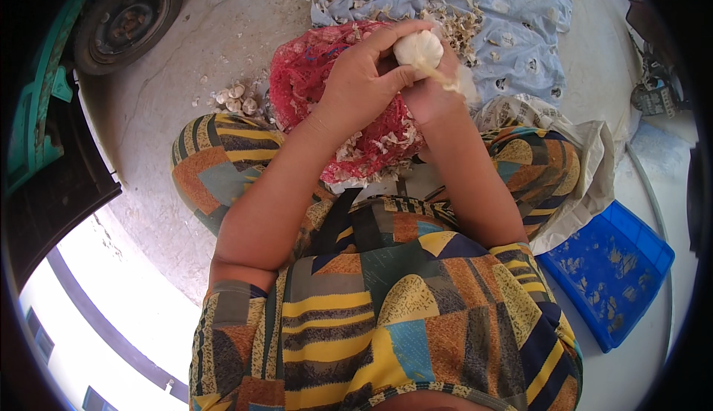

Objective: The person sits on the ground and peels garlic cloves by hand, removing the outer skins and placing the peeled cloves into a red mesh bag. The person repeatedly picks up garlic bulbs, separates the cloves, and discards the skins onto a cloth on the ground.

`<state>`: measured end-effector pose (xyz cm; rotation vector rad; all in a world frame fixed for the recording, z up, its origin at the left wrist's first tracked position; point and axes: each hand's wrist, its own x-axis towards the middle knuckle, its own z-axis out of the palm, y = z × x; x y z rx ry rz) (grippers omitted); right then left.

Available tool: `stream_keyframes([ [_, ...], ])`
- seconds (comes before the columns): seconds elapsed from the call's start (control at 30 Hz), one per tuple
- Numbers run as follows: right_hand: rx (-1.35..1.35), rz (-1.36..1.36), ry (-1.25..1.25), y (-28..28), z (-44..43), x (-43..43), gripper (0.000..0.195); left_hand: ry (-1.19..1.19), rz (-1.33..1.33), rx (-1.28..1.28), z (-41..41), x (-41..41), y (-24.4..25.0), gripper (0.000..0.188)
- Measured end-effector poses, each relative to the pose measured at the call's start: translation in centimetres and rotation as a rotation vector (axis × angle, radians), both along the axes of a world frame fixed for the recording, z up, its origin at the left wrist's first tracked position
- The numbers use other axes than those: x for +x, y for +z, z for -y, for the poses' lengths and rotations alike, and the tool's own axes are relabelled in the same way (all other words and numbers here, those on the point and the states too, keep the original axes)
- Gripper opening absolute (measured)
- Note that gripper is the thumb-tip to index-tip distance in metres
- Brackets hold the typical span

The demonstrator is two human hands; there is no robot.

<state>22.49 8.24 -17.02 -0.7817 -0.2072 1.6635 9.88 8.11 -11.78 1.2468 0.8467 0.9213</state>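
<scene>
A white garlic bulb (419,49) is held up over a red mesh sack (301,71). My left hand (367,65) grips it from the left, thumb below and index finger stretched along the top. My right hand (431,91) is around its right and far side; most of those fingers are hidden behind the bulb. A pale strip of papery garlic skin (448,81) hangs loose from the bulb across my right hand, partly blurred. Under my forearms, the sack is scattered with dry skin flakes (390,141).
Several garlic bulbs (237,99) lie on the concrete floor at left. Beyond the sack, a light blue printed cloth (518,32) carries a heap of skins (457,24). A woven sack (579,160) and blue plastic crate (601,277) are at right. A vehicle wheel (131,18) stands upper left.
</scene>
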Motion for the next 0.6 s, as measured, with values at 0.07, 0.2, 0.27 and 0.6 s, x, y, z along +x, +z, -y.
stream_keyframes([
  [0.07, 0.044, 0.034, 0.069, -0.1, 0.2, 0.6, 0.027, 0.028, -0.017, 0.023, -0.2, 0.1, 0.3, 0.050],
  [0.2, 0.146, 0.305, 0.155, 5.2, 0.8, 0.3, 0.030, 0.123, -0.122, 0.078, -0.1, 0.1, -0.2, 0.053],
  [0.27, 0.152, 0.374, 0.151, 5.1, 1.0, 0.5, 0.027, 0.066, -0.154, 0.081, 0.1, 0.0, 0.1, 0.052],
  [0.6, -0.087, -0.016, -0.002, 3.3, 0.4, 0.1, 0.027, 0.111, -0.488, 0.576, 0.6, 0.0, -0.7, 0.059],
])
